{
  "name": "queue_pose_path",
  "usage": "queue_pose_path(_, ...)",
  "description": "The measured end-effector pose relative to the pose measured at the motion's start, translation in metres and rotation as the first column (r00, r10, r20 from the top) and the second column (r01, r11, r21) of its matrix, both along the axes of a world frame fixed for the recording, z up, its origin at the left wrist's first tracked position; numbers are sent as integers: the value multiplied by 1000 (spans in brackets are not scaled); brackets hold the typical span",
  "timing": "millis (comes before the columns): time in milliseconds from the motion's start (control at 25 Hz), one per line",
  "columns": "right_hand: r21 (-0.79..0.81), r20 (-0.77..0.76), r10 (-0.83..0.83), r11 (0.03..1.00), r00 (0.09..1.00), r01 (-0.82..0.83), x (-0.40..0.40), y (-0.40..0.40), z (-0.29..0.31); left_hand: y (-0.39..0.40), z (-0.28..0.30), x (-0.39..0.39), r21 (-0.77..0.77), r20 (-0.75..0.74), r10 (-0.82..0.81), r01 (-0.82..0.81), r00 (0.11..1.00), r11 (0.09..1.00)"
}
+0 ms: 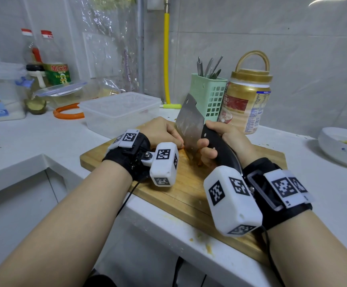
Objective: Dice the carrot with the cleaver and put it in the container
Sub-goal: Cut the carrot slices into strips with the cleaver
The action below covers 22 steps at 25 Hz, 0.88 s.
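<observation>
Gripping hand: right hand point(220, 141) holds the cleaver point(189, 123) by its black handle, fingers wrapped tight round it, blade tilted, edge down.
Steadying hand: left hand point(162, 132) lies knuckles-up on the board, fingers curled down over the carrot point(186, 155); grip itself hidden by the hand.
Carrot position: orange pieces show just below the blade, between the two hands, on the cutting board point(189, 193).
Container: clear lidless plastic box point(118, 112), rectangular, on the table point(313, 179) just behind the board.
Writing: gold-lidded jar point(249, 100) carries a label with a legible "D"; remaining print too small to read.
Materials: board is wood, grained; blade is dull steel; green holder point(207, 94) is perforated plastic; table is white.
Wrists: black straps with white marker blocks.
</observation>
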State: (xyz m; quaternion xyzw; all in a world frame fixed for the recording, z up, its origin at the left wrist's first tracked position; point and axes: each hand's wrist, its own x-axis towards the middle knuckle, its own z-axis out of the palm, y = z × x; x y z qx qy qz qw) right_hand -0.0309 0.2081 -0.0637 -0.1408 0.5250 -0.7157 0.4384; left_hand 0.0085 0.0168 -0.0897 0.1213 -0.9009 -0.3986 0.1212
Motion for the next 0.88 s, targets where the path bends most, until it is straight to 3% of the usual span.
queue_pose_path(560, 13, -111, -65, 998, 992, 67, 2, -9, -5, 1, 1, 2, 12, 17, 16, -17, 1000, 1000)
queue_pose_path(880, 113, -128, -51, 991, 990, 66, -1, -16, 1, -2, -2, 0, 22, -1, 14, -14, 1000, 1000)
